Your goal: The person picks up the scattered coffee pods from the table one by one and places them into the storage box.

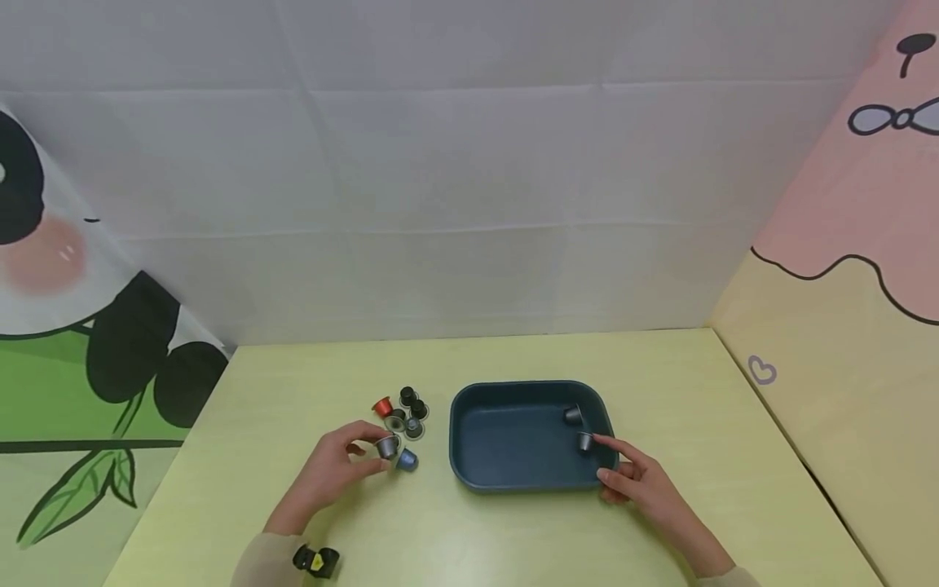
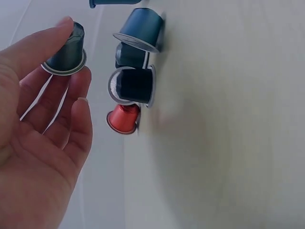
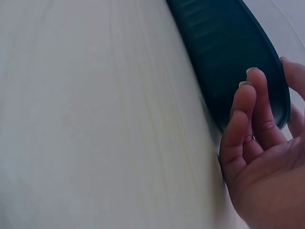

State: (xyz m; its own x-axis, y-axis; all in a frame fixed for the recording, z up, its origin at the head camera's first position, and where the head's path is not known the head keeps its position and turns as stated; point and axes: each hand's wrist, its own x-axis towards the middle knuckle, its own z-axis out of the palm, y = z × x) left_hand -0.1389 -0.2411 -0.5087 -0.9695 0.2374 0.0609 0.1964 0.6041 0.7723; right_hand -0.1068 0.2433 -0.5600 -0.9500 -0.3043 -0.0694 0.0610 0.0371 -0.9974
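My left hand (image 1: pixel 341 461) pinches a grey coffee capsule (image 1: pixel 387 446) between thumb and fingertips, rim upward in the head view. Just beside it lies a blue capsule (image 1: pixel 407 460) on the table. Behind are a red capsule (image 1: pixel 382 407), which shows plainly in the left wrist view too, and several dark ones (image 1: pixel 407 396). At the dark blue tray (image 1: pixel 513 489), my right hand (image 1: pixel 638 479) grips the right front corner, lower fingers curled against the outside wall. Its index finger reaches over the rim to a grey capsule (image 1: pixel 584 441); another dark capsule (image 1: pixel 572 415) lies behind that one inside.
The pale yellow table (image 1: pixel 367 530) runs back to a white cloth (image 1: pixel 455 204). Printed panels stand left and right, the right one pink and cream (image 1: pixel 844 391). A black band with a yellow mark (image 1: pixel 317 561) sits at the left wrist.
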